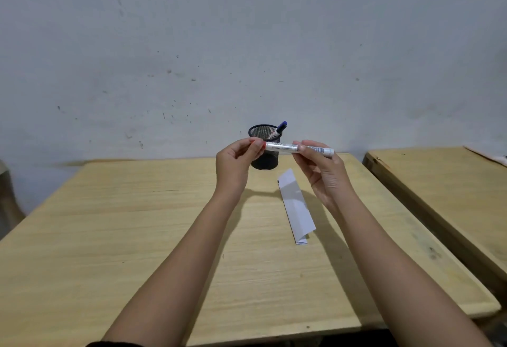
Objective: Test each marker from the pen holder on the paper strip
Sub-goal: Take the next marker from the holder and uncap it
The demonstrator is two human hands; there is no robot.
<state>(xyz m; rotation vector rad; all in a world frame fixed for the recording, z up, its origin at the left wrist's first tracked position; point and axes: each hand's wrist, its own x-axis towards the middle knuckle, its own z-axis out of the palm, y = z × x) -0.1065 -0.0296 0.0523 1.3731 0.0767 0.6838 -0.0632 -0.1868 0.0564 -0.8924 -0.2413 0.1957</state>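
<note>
Both hands pinching red marker (285, 148), its cap hidden in left hand (236, 161).

Both forearms raised above the desk (109, 223), wrists bent inward. Left hand (236, 160) pinched shut on a red cap (260, 144); right hand (322, 171) gripping the marker (285, 148) level.

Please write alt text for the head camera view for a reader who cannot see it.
Two hands hold a white marker level above a wooden table: the left hand grips its red cap end, the right hand its barrel. Behind stands a black mesh pen holder with one blue-capped marker; a folded paper strip lies below.
</note>
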